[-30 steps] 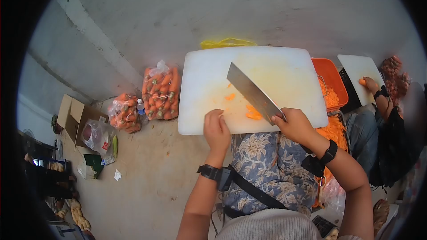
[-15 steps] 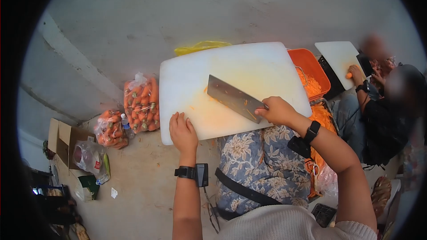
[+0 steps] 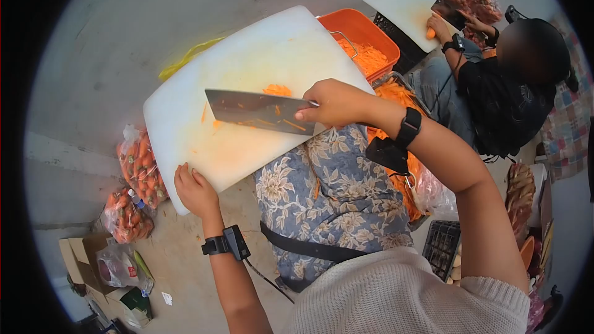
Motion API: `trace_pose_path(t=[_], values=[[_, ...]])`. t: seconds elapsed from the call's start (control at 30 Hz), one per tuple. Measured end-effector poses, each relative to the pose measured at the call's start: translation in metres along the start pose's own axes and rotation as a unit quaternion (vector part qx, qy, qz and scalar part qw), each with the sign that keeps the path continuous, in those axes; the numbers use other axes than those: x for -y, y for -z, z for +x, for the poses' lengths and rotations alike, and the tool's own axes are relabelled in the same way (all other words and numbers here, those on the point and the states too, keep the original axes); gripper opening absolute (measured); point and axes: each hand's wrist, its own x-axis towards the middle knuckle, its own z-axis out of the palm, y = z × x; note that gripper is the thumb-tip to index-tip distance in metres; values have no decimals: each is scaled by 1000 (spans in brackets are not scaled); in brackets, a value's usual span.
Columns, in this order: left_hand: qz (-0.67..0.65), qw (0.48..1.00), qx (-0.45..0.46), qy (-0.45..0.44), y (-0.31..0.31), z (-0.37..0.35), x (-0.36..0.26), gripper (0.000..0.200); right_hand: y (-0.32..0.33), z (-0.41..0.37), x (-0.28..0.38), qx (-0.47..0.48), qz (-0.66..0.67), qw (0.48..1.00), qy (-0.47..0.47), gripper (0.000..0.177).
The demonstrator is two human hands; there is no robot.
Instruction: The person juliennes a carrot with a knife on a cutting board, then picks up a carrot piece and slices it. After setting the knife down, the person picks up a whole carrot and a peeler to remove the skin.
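My right hand is wrapped round the handle of a wide cleaver, its blade over the white cutting board. Orange shreds cling to the blade. A small pile of cut carrot lies just beyond the blade, and a few shreds are scattered on the board. My left hand rests at the board's near left edge, fingers on it, holding nothing else. Right of the board, an orange-red bin contains shredded carrot.
Bags of whole carrots stand at left, near an open cardboard box. A co-worker at upper right holds a carrot at another board. A black crate is at lower right.
The view has turned and shifted, so the board appears tilted and farther left. The cleaver's blade lies at a flatter angle, and a small carrot pile shows beyond it.
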Motion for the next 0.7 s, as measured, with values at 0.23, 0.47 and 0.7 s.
trace_pose_path(t=[0.23, 0.47, 0.7], values=[[12, 1000, 11, -26, 7, -5, -3, 30, -37, 25, -19, -8, 27, 1000, 2, 40], [-5, 998, 48, -48, 14, -2, -1, 32, -47, 37, -15, -104, 52, 993, -11, 35], [-35, 998, 42, -19, 13, -9, -12, 29, -76, 27, 3, 3, -3, 996, 90, 34]])
